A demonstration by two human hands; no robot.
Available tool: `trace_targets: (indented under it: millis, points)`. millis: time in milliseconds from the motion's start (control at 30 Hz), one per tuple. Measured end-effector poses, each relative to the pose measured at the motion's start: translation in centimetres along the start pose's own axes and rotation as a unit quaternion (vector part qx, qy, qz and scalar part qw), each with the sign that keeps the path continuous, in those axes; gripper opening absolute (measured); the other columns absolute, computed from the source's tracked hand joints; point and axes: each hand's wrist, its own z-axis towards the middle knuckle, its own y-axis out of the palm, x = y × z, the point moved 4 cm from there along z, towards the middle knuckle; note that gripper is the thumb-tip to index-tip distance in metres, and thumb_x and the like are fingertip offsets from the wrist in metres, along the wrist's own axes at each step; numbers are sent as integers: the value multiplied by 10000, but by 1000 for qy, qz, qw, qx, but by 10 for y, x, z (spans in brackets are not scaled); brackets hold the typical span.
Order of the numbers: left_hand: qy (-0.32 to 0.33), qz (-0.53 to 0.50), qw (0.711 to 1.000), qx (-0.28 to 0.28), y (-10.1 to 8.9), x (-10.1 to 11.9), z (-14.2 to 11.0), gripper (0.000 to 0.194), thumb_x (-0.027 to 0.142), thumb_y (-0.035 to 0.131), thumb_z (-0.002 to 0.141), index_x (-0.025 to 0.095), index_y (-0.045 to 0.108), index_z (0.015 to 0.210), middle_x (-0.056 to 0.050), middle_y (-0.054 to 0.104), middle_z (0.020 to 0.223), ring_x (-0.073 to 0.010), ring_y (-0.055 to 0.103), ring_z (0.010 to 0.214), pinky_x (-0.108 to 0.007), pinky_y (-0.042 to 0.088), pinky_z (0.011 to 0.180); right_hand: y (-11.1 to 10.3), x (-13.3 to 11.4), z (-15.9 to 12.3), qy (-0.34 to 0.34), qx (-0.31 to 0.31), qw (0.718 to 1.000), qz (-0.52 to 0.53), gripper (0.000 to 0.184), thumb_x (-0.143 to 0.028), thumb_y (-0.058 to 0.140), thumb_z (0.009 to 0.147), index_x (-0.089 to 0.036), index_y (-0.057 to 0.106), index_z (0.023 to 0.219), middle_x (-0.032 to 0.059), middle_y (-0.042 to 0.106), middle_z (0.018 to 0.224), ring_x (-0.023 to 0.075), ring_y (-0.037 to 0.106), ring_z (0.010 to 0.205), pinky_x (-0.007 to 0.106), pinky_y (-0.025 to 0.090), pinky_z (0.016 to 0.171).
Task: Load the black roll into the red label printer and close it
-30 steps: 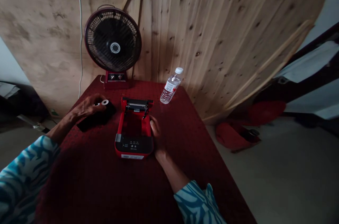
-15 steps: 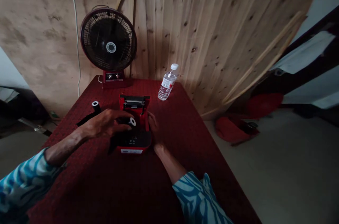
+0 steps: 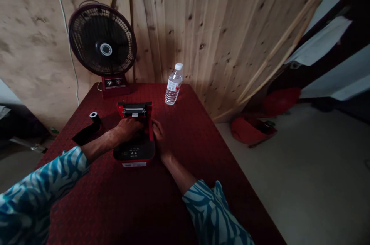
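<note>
A red and black label printer point(image 3: 134, 151) stands on the table with its lid point(image 3: 135, 110) tipped up. My left hand point(image 3: 129, 128) reaches down into the open bay, its fingertips hidden there. The black ribbon roll it held a moment earlier is out of sight beneath it. Against the printer's right wall rests my right hand point(image 3: 159, 137), fingers curled round the side and partly hidden. Left of the printer, a second black roll with a white core point(image 3: 94, 117) stands tilted, a dark strip point(image 3: 82, 134) spreading from it.
Behind the printer are a dark red fan point(image 3: 105, 49) and a water bottle point(image 3: 174, 85) with a white cap. The patterned red tabletop point(image 3: 199, 148) ends along a slanting right edge. A wooden panel point(image 3: 185, 25) backs the table; a red container point(image 3: 248, 131) sits on the floor to the right.
My left hand has moved the black ribbon roll down into the printer's bay, where the roll no longer shows. My right hand stays at the printer's side. The view has shifted slightly right.
</note>
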Motion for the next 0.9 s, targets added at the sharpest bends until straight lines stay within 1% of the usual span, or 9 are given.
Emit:
trace_targets:
  millis: [67,133,267,367,433,567,700,800,900]
  points:
    - [15,-13,1000,2,3,-3,2,201,133,648,796,203,749,955,-103,757,999,-295,704,981,-362,546,796,0,-2,-1,-1,4,1000,-5,312,-403,550,849,-256,674,1096,17,704,1147,202,615,1104,347,455,987]
    - [34,-34,999,10,2,-8,-5,226,188,643,828,222,735,1032,-82,754,1058,-274,703,994,-346,545,812,1,-4,-1,0,5,1000,-7,313,-406,544,850,-255,676,1091,16,706,1143,200,617,1099,346,459,981]
    - [61,-111,990,60,-7,-21,-43,317,343,502,953,254,663,1210,-41,730,1166,-204,690,1029,-299,524,878,2,-2,0,3,-2,1000,-2,325,-427,548,848,-252,672,1093,17,710,1147,203,621,1096,351,466,977]
    - [65,-224,968,95,-6,-26,-72,351,459,512,940,254,694,1160,-31,753,1090,-199,707,937,-285,533,814,0,2,1,-2,1,1000,0,344,-442,550,848,-245,666,1105,28,704,1167,210,620,1107,369,459,993]
    - [69,-249,960,105,1,-24,-82,337,447,530,929,247,707,1135,-35,758,1075,-198,710,907,-287,530,801,-1,2,1,-10,5,1000,-7,350,-442,544,848,-239,665,1106,36,703,1173,214,617,1120,379,450,1009]
    - [84,-255,952,150,7,-17,-81,268,324,500,929,219,737,994,-32,772,966,-175,711,842,-268,517,761,-2,-2,-1,-12,9,999,-28,361,-460,547,837,-232,672,1087,43,710,1165,221,614,1129,386,444,1023]
    - [62,-265,949,158,8,-16,-75,209,276,530,898,209,728,879,-9,761,862,-153,699,760,-243,499,693,-1,-5,-1,-6,8,999,-34,376,-476,540,837,-233,667,1093,45,711,1169,222,616,1127,388,445,1022]
    - [43,-268,951,152,9,-17,-76,208,287,530,892,210,723,891,-10,761,876,-159,699,772,-255,508,705,-1,-4,-1,-12,14,999,-37,374,-475,535,839,-230,666,1089,50,707,1178,223,608,1139,393,438,1033]
    - [26,-272,952,139,10,-18,-75,246,329,534,894,220,717,1016,-21,766,990,-177,708,851,-284,527,766,-1,-3,-1,-15,15,999,-37,370,-481,535,839,-238,671,1084,43,707,1173,223,605,1142,394,436,1033]
